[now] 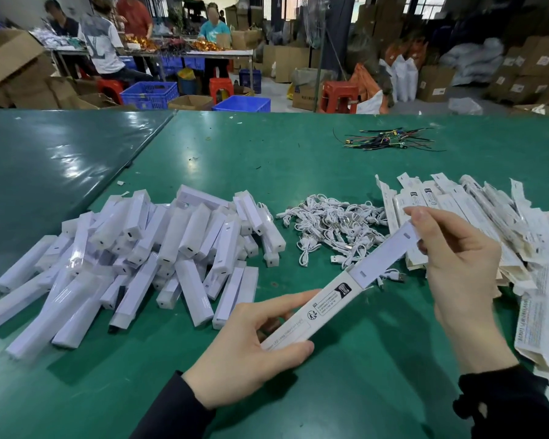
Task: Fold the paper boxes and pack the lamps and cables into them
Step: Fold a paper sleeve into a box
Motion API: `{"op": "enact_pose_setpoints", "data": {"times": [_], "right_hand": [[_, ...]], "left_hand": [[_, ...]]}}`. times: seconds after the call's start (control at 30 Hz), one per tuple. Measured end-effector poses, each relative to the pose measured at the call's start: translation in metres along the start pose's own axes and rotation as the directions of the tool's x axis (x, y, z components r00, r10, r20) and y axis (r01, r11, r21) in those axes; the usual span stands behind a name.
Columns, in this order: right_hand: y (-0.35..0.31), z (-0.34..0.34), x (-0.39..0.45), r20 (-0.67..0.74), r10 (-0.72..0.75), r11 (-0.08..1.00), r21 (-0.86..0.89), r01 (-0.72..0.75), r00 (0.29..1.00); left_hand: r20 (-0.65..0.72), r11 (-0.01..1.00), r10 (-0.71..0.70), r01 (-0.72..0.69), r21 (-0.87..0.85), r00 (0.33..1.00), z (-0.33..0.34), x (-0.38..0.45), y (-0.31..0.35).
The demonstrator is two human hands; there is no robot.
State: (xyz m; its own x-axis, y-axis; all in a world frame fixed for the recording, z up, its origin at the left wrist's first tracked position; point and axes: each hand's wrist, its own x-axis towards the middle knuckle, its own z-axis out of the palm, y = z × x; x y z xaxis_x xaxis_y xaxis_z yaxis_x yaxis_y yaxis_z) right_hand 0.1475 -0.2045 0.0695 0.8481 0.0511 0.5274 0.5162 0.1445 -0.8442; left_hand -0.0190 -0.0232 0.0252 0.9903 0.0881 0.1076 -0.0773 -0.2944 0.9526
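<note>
Both my hands hold one long paper box (317,312) above the green table (330,185): left hand (251,353) grips its printed end, right hand (457,258) pinches the open flap. Lamps (159,248) and cables (330,226) lie beyond.

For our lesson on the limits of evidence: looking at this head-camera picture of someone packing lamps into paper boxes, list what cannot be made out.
- Inside of the held paper box, head view: its own walls hide whether a lamp or cable is in it.
- Small print on that box: too small and blurred to read.
- Flat boxes: the pile runs off the right edge.
- Lamps low in the heap: covered by those above.
- Left hand fingertips: behind the box.
</note>
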Motion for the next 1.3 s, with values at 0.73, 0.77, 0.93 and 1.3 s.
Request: {"op": "enact_pose_setpoints", "data": {"times": [0.73, 0.77, 0.93, 1.3], "right_hand": [[0.004, 0.017, -0.019, -0.030, -0.056, 0.991, -0.121, 0.052, 0.998], [0.003, 0.020, -0.022, 0.013, -0.053, 0.990, -0.130, 0.054, 0.999], [0.002, 0.028, -0.031, 0.142, -0.035, 0.992, -0.114, 0.051, 0.989], [0.000, 0.039, -0.045, 0.391, 0.095, 0.954, -0.299, 0.028, 0.916]], "left_hand": [[0.068, 0.899, 0.050, -0.075, 0.432, 0.996, 0.010, 0.000, -0.009], [0.070, 0.891, 0.054, -0.080, 0.447, 0.996, 0.011, -0.001, -0.008], [-0.019, 0.845, 0.133, -0.103, 0.525, 0.991, 0.006, -0.002, -0.008], [-0.094, 0.729, 0.222, -0.101, 0.677, 0.970, 0.002, -0.003, -0.001]]}}
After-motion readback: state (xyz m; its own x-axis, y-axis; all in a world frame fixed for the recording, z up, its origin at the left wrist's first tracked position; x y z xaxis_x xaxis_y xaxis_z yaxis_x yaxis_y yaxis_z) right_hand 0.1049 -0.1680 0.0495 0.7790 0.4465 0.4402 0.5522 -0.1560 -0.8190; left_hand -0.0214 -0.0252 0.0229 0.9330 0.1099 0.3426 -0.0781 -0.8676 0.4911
